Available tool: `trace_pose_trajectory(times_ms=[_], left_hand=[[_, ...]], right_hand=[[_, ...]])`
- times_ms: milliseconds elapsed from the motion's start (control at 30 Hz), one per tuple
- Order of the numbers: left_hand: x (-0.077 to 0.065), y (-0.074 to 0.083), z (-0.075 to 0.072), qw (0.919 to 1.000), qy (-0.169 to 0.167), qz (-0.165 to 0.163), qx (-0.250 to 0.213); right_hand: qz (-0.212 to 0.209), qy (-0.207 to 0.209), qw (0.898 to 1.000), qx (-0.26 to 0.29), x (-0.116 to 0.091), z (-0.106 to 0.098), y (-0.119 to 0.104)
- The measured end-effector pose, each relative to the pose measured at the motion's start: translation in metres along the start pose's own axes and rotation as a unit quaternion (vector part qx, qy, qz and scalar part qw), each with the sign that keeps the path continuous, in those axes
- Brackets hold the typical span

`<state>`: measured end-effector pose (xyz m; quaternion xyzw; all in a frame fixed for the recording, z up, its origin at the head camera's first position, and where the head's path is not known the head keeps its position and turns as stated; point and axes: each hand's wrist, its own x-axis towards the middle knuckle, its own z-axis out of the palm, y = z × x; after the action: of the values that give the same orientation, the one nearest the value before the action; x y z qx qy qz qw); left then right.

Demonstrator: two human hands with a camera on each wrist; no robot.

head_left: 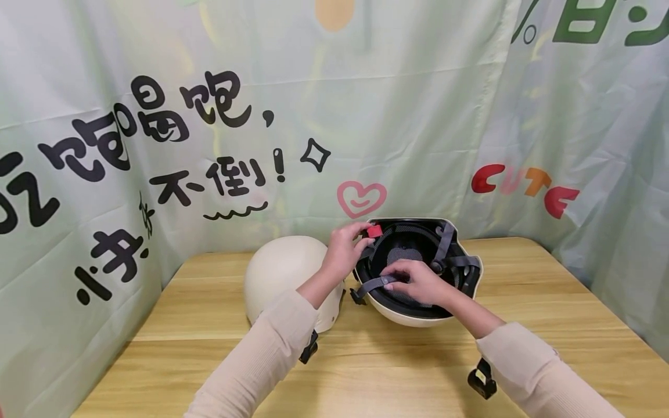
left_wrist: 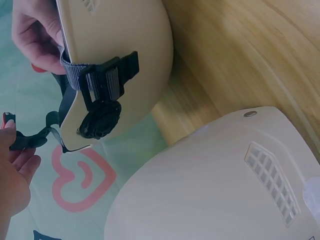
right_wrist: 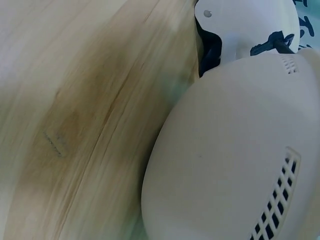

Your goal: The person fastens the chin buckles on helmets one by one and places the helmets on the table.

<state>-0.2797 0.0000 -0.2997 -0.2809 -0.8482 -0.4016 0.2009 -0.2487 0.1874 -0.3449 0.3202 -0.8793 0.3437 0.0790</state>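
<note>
An upturned cream helmet (head_left: 413, 320) shows its black padded inside. At its far left rim my left hand (head_left: 342, 251) pinches a dark chin strap (left_wrist: 37, 139) with a red tab (head_left: 374, 231). My right hand (head_left: 415, 281) reaches over the opening and pinches a grey strap (head_left: 373, 285) between thumb and fingers. That strap loops over the rim to a black clip (head_left: 358, 296) outside the shell. In the left wrist view the left hand (left_wrist: 17, 180) is apart from the shell, and the right hand (left_wrist: 37, 35) is at the rim. The right wrist view shows no hand.
A second cream helmet (head_left: 284, 278) stands dome up, left of the first, on the wooden table (head_left: 366, 377). Behind hangs a printed pale green curtain (head_left: 407, 128). Black wrist devices (head_left: 482, 380) hang below both forearms.
</note>
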Motion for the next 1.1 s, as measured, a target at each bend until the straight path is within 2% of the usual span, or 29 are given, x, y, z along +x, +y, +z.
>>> trace_pose_trajectory(times_ms=[167, 400, 500, 633, 767, 867, 1100], left_hand=[[0.000, -0.001, 0.001, 0.9999, 0.001, -0.006, -0.008], [0.001, -0.001, 0.001, 0.9999, 0.005, -0.006, 0.011], [0.001, -0.001, 0.000, 0.9999, 0.007, -0.001, 0.009], [0.000, -0.002, 0.000, 1.0000, 0.006, -0.005, -0.001], [0.000, -0.003, 0.000, 1.0000, 0.005, -0.003, 0.005], [0.000, -0.003, 0.001, 0.9999, 0.006, 0.004, 0.013], [0.000, -0.003, 0.001, 1.0000, 0.000, -0.001, 0.009]], right_hand=[[0.013, 0.000, 1.000, 0.001, 0.001, 0.000, -0.007], [-0.008, 0.000, 0.999, -0.042, 0.003, -0.004, -0.018], [0.004, -0.003, 0.999, -0.050, 0.003, -0.008, -0.021], [0.035, -0.011, 0.998, -0.056, 0.002, -0.010, -0.021], [0.048, -0.023, 0.997, -0.052, 0.000, -0.008, -0.018], [0.044, -0.036, 0.997, -0.050, -0.001, -0.007, -0.016], [0.035, -0.053, 0.995, -0.081, 0.001, -0.005, -0.013]])
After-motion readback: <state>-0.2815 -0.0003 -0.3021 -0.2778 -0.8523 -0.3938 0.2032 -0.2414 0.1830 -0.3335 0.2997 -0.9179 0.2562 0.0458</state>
